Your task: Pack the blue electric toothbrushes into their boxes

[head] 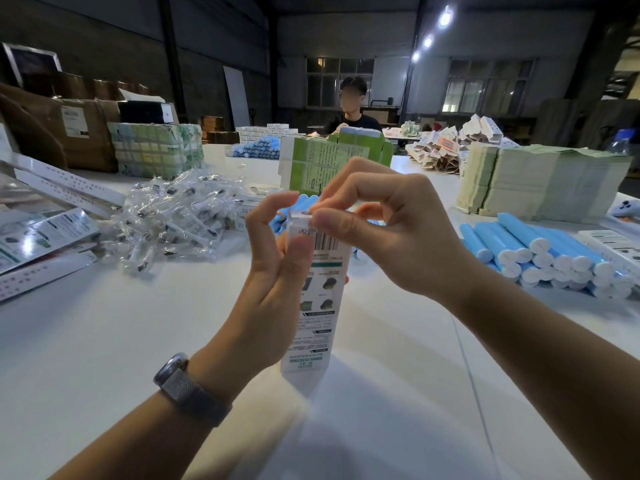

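Observation:
A tall white toothbrush box [313, 306] with a barcode and green print stands upright on the white table [104, 341] in front of me. My left hand [273, 271] grips the box's upper left side, thumb across its front. My right hand [377, 233] pinches the flap at the box's top end. Whatever the box contains is hidden. A pile of blue electric toothbrush handles [550, 254] lies to the right, and a few more blue handles [284, 216] show just behind my hands.
A heap of brush heads in clear bags [176, 216] lies at the left, by flat printed cartons [38, 244]. Green folded boxes [332, 161] and stacked leaflets [540, 181] stand behind. A person [351, 112] sits at the far side. Cardboard cartons [79, 129] line the left.

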Demonstrator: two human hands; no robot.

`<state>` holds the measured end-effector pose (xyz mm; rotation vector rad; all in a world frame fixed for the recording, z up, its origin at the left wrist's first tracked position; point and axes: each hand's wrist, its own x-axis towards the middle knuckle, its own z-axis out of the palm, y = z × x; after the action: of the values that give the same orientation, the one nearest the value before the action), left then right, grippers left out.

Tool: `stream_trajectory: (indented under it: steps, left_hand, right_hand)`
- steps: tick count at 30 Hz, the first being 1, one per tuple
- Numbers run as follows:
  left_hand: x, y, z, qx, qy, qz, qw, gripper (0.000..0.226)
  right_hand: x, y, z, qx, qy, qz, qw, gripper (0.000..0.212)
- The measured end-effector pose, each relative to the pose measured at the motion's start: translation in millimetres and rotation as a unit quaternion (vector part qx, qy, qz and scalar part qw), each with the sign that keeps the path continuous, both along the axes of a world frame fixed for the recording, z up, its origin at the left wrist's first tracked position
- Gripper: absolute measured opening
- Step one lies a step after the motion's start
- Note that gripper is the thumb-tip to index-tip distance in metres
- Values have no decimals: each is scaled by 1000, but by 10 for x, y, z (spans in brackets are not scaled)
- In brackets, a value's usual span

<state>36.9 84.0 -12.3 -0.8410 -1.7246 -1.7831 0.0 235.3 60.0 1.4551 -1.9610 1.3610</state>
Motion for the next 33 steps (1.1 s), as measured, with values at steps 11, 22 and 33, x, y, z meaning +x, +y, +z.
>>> stream_trajectory:
  steps: [11, 22, 33]
  left_hand:
    - [-41, -29, -45, 12, 46, 58, 997, 18]
    - [-66, -19, -69, 38, 57, 29, 997, 17]
    - [-68, -12, -75, 68, 15, 4, 998, 20]
  right_hand:
    - [-41, -84, -252, -49, -44, 30, 997, 26]
    - [7, -164, -315, -66, -20, -83, 994, 12]
    - [20, -223, -467, 71, -42, -204, 975, 71]
